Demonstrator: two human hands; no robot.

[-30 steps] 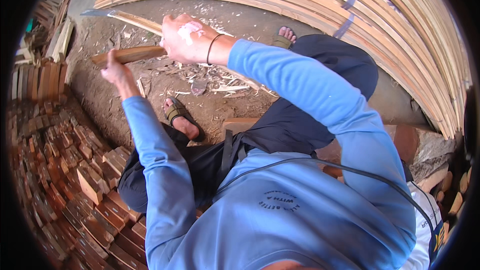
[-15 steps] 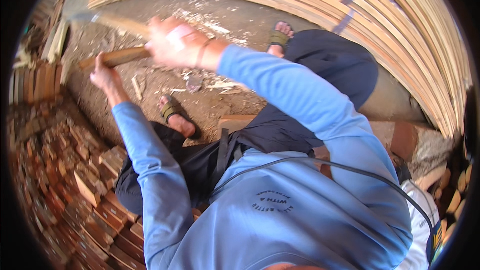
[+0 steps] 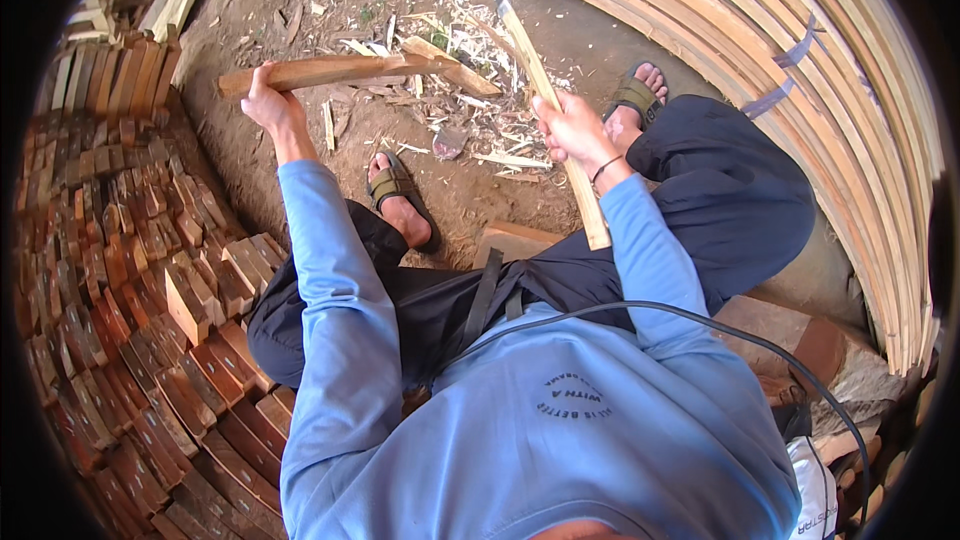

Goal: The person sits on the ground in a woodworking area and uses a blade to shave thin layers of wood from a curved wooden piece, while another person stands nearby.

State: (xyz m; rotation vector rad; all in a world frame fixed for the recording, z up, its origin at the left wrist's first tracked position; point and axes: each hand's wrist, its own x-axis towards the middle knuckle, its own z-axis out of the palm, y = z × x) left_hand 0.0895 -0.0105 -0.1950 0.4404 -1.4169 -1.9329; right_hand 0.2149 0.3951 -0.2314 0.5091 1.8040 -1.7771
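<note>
The left hand (image 3: 268, 105) is gripping one end of a wooden stick (image 3: 335, 70) lying level in the upper left of the frame. The right hand (image 3: 568, 128) is clamping the wooden handle of a long blade tool (image 3: 540, 90) at upper centre. Wood shavings (image 3: 470, 90) are littering the dirt floor (image 3: 600, 40) between two sandalled feet (image 3: 398, 198).

Bare dirt floor (image 3: 300, 170), strewn with wood chips (image 3: 470, 60), stacked wooden blocks (image 3: 130, 270), probably long bent slats (image 3: 800, 90).
</note>
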